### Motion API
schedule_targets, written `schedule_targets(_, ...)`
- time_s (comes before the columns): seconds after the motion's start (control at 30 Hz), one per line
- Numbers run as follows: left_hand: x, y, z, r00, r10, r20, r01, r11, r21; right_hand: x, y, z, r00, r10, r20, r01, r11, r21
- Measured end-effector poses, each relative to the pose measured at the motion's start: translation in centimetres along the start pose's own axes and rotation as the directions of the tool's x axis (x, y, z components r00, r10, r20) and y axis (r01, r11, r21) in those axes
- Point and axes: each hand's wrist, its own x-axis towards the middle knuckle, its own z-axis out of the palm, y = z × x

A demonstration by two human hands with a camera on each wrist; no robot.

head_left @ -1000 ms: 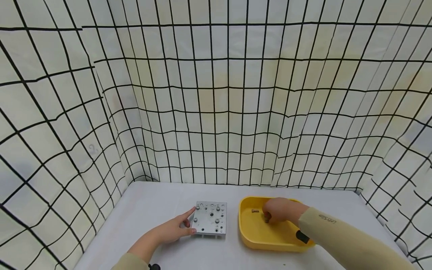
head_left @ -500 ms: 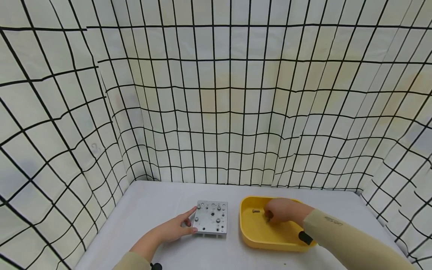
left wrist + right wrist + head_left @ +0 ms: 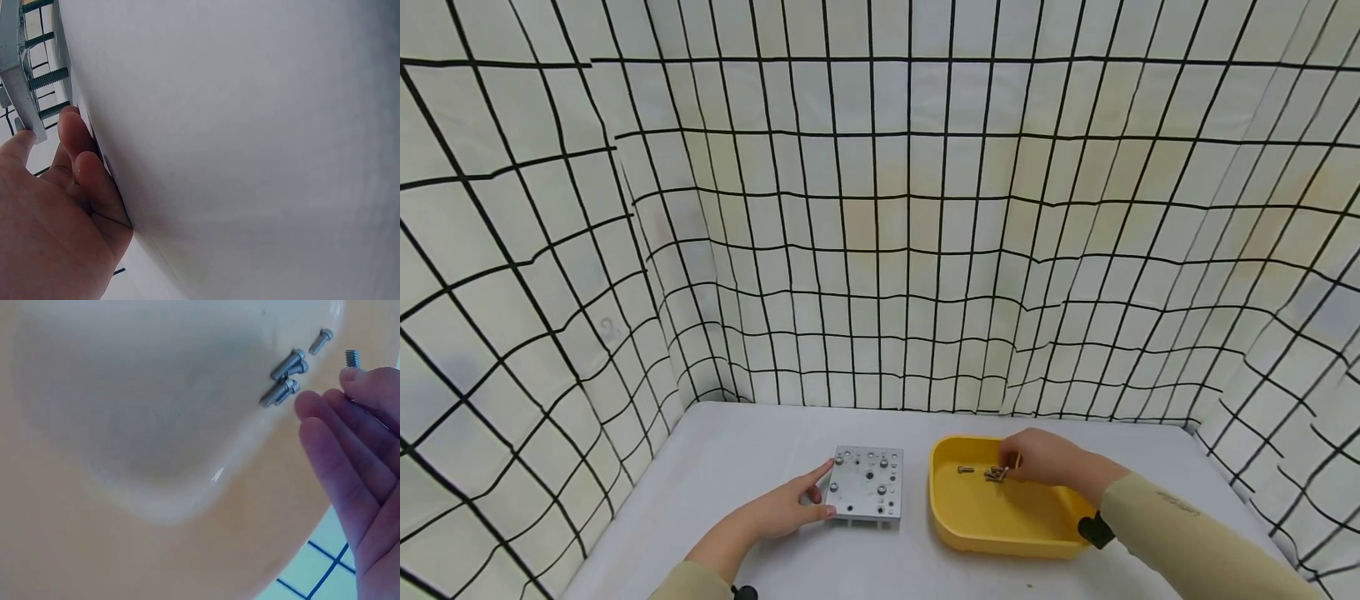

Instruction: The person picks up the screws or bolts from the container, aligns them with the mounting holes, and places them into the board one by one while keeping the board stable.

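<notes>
A square silver metal plate (image 3: 865, 486) with drilled holes rests on the table, several socket-head screws standing in it. Threaded screw ends (image 3: 49, 78) stick out from its underside in the left wrist view. My left hand (image 3: 782, 507) is at its left side, index finger and thumb stretched to the edge near the corners, other fingers bent below. Over the far side of a yellow tray (image 3: 992, 546), my right hand (image 3: 1037, 458) pinches a screw (image 3: 352, 358), its threaded end poking up past the thumb. Loose screws (image 3: 286, 376) lie in the tray beside the fingertips.
One more screw (image 3: 966, 470) lies apart in the tray, left of the group. The white table (image 3: 775, 433) is enclosed by pale walls (image 3: 820, 333) with a black line grid. A tiny speck sits on the table in front of the tray.
My right hand has lifted and shifted a little back and right in the tray, uncovering the loose screws, and a screw shows between its fingers. The left hand keeps its place at the plate.
</notes>
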Motion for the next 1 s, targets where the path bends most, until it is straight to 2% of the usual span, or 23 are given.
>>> schedule_targets(0.13,0.0,-0.2,-0.1,1.0,-0.003,-0.012,0.003,1.0,0.003,-0.4,0.4,-0.5,0.999,-0.018,-0.035,0.02,0.998,0.054)
schedule_targets(0.3,0.1,-0.3,0.0,1.0,0.009,-0.016,-0.009,1.0,0.0,-0.8,0.5,-0.8,0.999,0.003,-0.048,0.003,0.993,0.116)
schedule_targets(0.73,0.4,-0.5,0.2,1.0,0.016,-0.014,-0.016,1.0,0.0,-0.7,0.0,-1.2,0.995,0.021,-0.093,-0.014,0.998,0.069)
schedule_targets(1.0,0.4,-0.6,0.2,1.0,0.019,-0.012,-0.019,1.0,-0.005,0.1,-1.2,-1.5,0.996,0.027,-0.089,-0.019,0.995,0.098)
